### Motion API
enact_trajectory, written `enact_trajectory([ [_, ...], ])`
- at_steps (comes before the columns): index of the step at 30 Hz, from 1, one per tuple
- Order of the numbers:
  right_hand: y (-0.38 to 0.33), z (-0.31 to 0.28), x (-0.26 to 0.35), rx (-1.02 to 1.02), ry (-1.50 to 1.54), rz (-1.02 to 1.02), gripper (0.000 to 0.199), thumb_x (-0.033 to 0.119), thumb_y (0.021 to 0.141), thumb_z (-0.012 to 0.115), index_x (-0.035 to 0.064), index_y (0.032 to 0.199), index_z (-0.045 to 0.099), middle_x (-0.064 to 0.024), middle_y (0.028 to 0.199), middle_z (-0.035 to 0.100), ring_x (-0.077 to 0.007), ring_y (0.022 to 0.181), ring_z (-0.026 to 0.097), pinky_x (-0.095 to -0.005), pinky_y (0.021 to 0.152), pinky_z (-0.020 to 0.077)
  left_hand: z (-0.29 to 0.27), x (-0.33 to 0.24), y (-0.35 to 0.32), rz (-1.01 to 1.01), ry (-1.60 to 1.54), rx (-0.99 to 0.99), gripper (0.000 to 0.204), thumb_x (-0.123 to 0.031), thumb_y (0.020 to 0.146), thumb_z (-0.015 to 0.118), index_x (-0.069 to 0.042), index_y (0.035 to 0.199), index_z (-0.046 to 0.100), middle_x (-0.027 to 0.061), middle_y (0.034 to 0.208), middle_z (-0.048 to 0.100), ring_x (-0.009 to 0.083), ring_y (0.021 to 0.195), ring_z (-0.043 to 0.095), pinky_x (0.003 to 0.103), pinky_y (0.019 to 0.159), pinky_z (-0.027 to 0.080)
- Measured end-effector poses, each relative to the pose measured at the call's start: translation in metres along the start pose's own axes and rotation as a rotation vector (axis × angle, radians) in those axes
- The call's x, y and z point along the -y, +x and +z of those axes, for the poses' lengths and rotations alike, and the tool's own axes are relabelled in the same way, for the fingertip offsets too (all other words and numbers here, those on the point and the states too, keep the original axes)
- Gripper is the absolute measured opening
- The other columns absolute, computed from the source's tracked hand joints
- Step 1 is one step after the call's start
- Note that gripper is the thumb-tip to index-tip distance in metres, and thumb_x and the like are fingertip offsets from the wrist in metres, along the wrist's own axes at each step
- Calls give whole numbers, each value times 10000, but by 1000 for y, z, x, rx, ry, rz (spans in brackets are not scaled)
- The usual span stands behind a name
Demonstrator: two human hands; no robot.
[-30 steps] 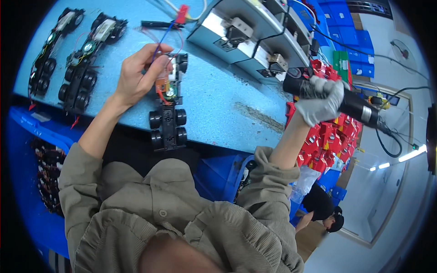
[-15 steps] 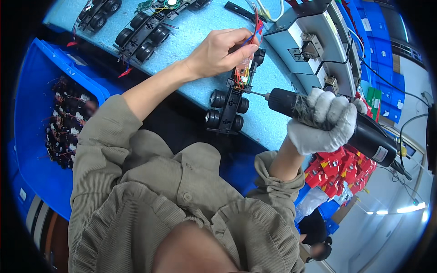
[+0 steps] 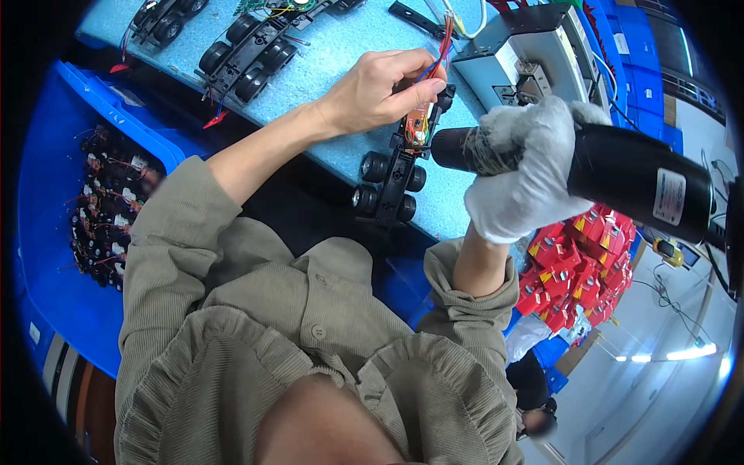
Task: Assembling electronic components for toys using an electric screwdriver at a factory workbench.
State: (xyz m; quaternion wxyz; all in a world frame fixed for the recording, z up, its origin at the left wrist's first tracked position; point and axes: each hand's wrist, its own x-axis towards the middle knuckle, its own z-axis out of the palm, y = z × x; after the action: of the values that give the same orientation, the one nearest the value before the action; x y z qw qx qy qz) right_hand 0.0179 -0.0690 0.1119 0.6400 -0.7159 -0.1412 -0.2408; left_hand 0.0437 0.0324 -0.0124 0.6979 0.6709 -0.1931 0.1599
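Note:
Over the edge of the blue table lies a black wheeled toy truck chassis, with an orange-brown circuit board on its upper part. My bare left hand is closed in a pinch on thin red and blue wires above the board; the fingertips' exact hold is partly hidden. In a white glove, my right hand grips a black electric screwdriver. The tool's nose is beside the board's lower end, and its bit is barely visible there.
More wheeled chassis stand on the table at the far left. A blue bin at left holds many black assemblies. Grey metal equipment stands at far right, with red plastic parts heaped nearer. Another person is at lower right.
My right hand has shifted left with the screwdriver, whose long bit showed before and is now mostly out of sight. The left hand and chassis have moved slightly right.

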Motion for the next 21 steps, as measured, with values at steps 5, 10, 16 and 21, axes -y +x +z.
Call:
enact_trajectory([
  [5, 5, 3, -3, -4, 16, 44, 311, 5, 788, 552, -47, 1071, 433, -70, 547, 514, -124, 422, 475, -281, 478, 472, -4, -12, -11, -2, 75, -81, 176, -170, 832, 593, -8, 898, 569, 46, 681, 572, 114, 559, 528, 243, 516, 423],
  [10, 6, -3, -13, 39, 21, -13, 236, -10, 786, 531, -50, 1011, 473, -44, 523, 462, -121, 414, 460, -269, 468, 458, 1, -21, -29, -196, -112, -94, 229, -196, 823, 611, -13, 956, 578, 23, 707, 579, 66, 588, 504, 195, 505, 399],
  [16, -5, 0, -11, 94, 231, 29, 210, -51, 761, 462, -21, 964, 511, -14, 540, 403, -121, 416, 441, -259, 472, 437, 3, -23, -28, -405, -235, -75, 250, -171, 826, 608, -3, 1006, 566, 14, 720, 579, 37, 633, 515, 170, 532, 410],
  [21, -12, -3, -9, 113, 276, 8, 210, -22, 763, 458, 3, 971, 470, 0, 543, 390, -106, 408, 409, -256, 455, 408, 8, -25, -26, -372, -327, -165, 231, -121, 829, 597, 15, 1009, 548, 13, 734, 584, 33, 632, 527, 175, 561, 438],
])
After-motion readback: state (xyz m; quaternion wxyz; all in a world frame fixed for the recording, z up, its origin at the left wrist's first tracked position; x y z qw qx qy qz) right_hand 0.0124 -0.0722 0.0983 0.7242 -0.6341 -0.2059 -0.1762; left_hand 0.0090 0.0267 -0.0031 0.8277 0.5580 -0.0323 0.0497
